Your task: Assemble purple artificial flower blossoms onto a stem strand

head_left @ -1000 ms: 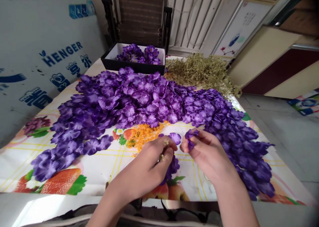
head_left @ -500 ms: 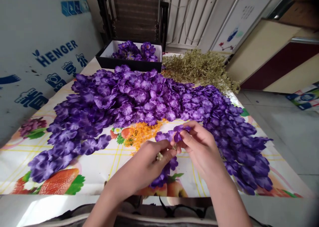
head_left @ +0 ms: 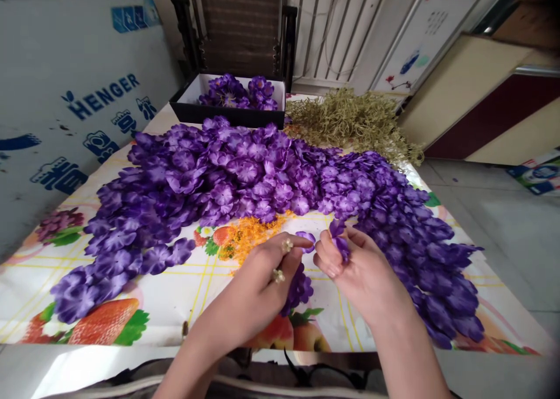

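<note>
Purple fabric petals (head_left: 339, 242) are pinched in the closed fingertips of the right hand (head_left: 365, 273), now drawn slightly apart from the left hand (head_left: 262, 285) above the fruit-printed tablecloth (head_left: 175, 294). A cream-budded stem (head_left: 286, 246) is kept gripped in the curled left fingers; seemingly the petals are not yet threaded on it.

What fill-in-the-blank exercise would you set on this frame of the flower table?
1. The right hand pinches a ____ petal.
2. The left hand grips a flower bunch beside a patch of ____ bits.
3. The black box beyond the big heap holds more ____.
Missing words: purple; orange; flowers.
</note>
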The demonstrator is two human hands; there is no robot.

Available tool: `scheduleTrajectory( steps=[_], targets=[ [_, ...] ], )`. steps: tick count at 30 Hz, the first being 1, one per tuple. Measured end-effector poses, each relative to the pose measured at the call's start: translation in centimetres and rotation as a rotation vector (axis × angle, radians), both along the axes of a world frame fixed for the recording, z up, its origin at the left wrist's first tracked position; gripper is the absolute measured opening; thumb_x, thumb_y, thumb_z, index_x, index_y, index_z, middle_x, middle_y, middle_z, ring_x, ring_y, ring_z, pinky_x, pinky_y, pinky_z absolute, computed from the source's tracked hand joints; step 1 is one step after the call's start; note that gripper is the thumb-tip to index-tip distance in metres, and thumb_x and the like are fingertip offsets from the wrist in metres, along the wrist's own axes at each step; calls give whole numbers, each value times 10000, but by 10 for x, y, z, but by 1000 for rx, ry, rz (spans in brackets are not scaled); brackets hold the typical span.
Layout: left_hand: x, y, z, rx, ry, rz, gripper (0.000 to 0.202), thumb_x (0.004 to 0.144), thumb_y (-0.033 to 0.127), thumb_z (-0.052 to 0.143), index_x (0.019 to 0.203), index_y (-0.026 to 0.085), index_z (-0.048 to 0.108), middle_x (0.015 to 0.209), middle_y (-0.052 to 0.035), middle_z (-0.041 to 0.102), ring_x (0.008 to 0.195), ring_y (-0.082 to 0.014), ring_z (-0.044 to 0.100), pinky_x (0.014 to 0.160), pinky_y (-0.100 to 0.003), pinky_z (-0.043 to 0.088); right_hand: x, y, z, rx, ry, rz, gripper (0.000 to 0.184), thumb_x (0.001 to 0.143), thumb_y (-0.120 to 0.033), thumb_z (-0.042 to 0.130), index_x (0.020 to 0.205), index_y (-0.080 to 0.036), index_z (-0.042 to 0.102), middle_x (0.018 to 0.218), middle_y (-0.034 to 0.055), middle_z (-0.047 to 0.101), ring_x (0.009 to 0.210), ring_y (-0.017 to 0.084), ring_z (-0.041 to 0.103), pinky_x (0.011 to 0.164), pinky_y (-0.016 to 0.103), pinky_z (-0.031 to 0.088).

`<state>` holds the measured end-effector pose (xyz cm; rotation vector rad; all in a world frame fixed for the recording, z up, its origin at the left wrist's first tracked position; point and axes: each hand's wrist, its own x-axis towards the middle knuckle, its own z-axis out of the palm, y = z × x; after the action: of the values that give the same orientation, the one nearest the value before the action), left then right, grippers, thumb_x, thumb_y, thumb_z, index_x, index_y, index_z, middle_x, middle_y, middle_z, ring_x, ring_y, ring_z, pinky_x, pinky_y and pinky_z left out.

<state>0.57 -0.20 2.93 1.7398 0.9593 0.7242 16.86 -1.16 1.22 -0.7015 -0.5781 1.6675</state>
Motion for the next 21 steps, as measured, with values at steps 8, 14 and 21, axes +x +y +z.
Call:
scheduleTrajectory(
  steps=[8, 14, 21],
  targets=[
    [-1, 3, -3, 65, 356, -115, 211, 899, 128, 409, 725, 174, 520, 704, -5, 574, 645, -144, 492, 613, -259, 362, -2, 1, -6, -55, -68, 34, 86, 725, -245, 759, 675, -205, 702, 701, 5, 597, 664, 124, 497, 663, 248, 443],
    [1, 0, -3, -11, 282, -146, 221, 887, 127, 431, 741, 173, 591, 717, -4, 623, 647, -142, 533, 606, -245, 369, 1, -1, -8, -106, -138, 98, 142, 705, -303, 786, 722, -185, 709, 705, 21, 655, 609, 121, 525, 538, 227, 408],
    [7, 4, 1, -93, 81, -27, 153, 924, 236, 510, 832, 169, 612, 735, 25, 605, 674, -114, 526, 631, -218, 383, 5, 4, -9, -156, -44, 63, 136, 667, -222, 792, 632, -158, 678, 611, 1, 612, 535, 88, 494, 491, 189, 391]
  ],
)
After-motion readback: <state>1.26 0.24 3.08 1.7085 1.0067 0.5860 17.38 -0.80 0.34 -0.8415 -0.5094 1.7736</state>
